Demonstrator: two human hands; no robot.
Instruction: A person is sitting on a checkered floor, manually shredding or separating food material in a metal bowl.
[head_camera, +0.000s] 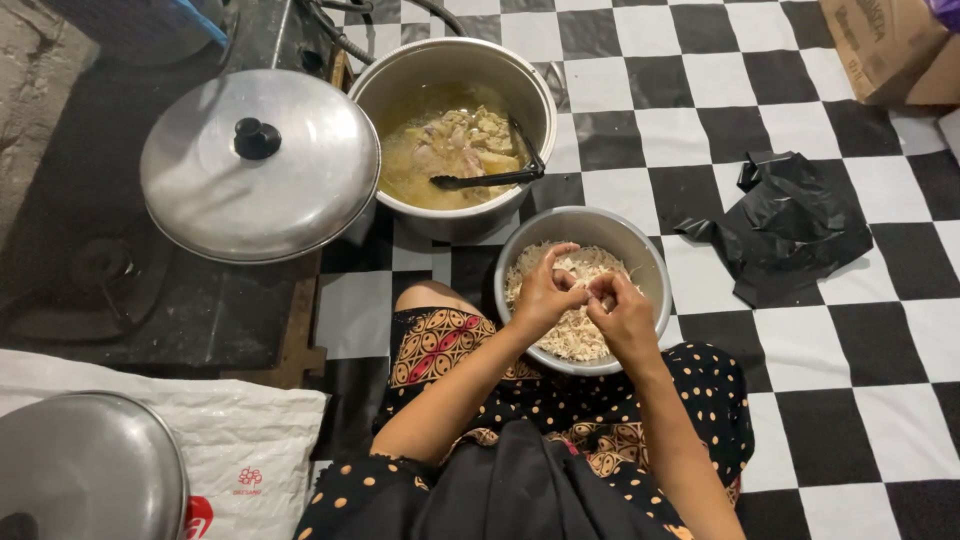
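- One view only: head cam, worn by the person, so no second view to share any part of the scene.
- Looks almost straight down from above the lap; the person's own knees and patterned dress fill the bottom-centre edge.
- Faces fwd across the checkered floor (830, 400), which runs to the top edge and right edge.
- Near range: left hand (545, 290) and right hand (622, 312) sit just below frame centre, over the steel bowl (648, 262) (close enough to show single shreds).
- Top corners reach farther: big pot (400, 70) upper centre, cardboard box (890, 45) cut by the top-right corner.
- Left edge takes in a dark mat (90, 170); bottom-left corner cuts a lid.
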